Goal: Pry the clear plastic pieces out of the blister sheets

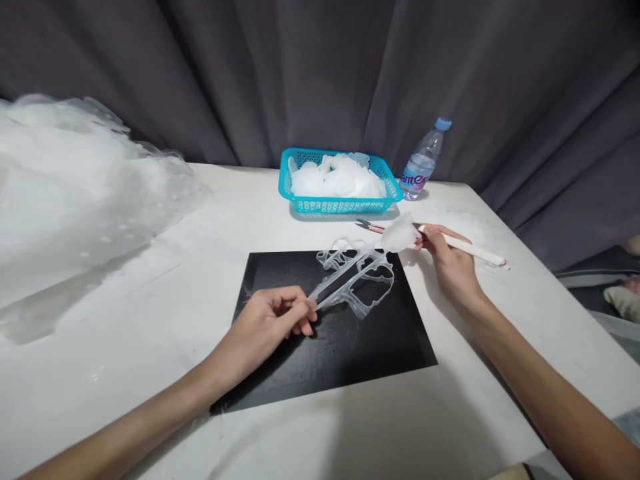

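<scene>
Over the black mat point(280, 373), my left hand point(280, 310) is closed on the narrow end of a sheer fabric strip point(370, 303) with cut-out holes. The strip stretches toward my right hand point(450, 260), which is closed around a white pen-shaped tool point(480, 252). At its fingertips is a small white sheer fabric piece point(400, 233); whether it still joins the strip I cannot tell. Just behind that piece, a pair of small snips point(369, 227) with dark blades shows, its rear end hidden.
A blue plastic basket point(345, 205) of white fabric pieces stands at the back, beside a water bottle point(420, 163). A large heap of white sheer fabric point(75, 200) covers the left of the white table point(165, 360). Grey curtains point(310, 73) hang behind.
</scene>
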Motion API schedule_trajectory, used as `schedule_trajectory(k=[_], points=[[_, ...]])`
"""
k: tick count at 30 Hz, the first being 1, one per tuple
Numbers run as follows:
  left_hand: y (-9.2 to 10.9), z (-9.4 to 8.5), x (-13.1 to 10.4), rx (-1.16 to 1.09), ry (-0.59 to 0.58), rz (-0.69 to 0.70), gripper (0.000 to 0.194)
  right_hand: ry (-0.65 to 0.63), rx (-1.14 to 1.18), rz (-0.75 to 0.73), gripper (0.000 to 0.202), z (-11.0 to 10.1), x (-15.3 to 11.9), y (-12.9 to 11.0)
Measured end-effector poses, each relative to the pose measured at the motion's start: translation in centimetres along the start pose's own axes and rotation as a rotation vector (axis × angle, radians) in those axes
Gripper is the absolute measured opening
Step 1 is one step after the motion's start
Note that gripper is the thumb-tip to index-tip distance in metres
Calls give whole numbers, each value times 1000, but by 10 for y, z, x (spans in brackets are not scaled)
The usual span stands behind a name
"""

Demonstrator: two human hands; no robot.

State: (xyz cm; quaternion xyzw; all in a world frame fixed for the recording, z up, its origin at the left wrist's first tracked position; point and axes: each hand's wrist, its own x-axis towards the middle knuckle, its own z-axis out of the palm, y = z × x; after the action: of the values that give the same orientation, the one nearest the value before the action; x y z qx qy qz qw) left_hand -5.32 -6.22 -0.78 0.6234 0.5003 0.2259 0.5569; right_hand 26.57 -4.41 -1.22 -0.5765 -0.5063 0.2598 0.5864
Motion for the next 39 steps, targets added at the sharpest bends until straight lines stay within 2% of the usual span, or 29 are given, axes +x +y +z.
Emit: schedule_trajectory(k=[3,5,6,7,9,10,12,14,16,20,22,27,31,34,39], points=[[4,-10,4,19,-28,-74,37,-33,-26,-51,34,3,-10,-9],[5,-15,4,31,-14,-104,52,-138,-107,-144,23,12,-31,-23],[5,-16,2,25,-19,-111,59,-212,-136,-215,20,17,-44,-30],[6,-16,1,0,-34,-110,63,-339,-163,-275,20,23,-57,-36],[6,-14,-2,-65,-77,-83,62,-556,-174,-432,29,32,-82,-45],[6,-12,-2,-83,-85,-51,58,-689,-187,-455,34,35,-92,-48],[5,-8,-1,-67,-107,14,48,-916,-153,-404,42,36,-103,-52],[4,-6,1,-30,-145,52,42,-1021,-66,-326,42,33,-102,-52],[2,-7,2,15,-174,72,39,-972,-24,-330,35,28,-94,-51],[-1,-5,0,138,-187,165,40,-621,-239,-448,41,24,-79,-43],[-3,-1,-2,108,-200,214,36,-551,-303,-477,33,29,-77,-40],[-1,7,-3,12,-233,244,28,-761,-312,-371,16,47,-80,-37],[5,6,-4,123,-215,273,26,-728,-207,-251,13,50,-79,-38],[8,6,-8,224,-207,295,25,-769,-167,-179,19,47,-76,-38],[12,11,-15,289,-244,328,21,-806,-190,-212,20,43,-73,-40]])
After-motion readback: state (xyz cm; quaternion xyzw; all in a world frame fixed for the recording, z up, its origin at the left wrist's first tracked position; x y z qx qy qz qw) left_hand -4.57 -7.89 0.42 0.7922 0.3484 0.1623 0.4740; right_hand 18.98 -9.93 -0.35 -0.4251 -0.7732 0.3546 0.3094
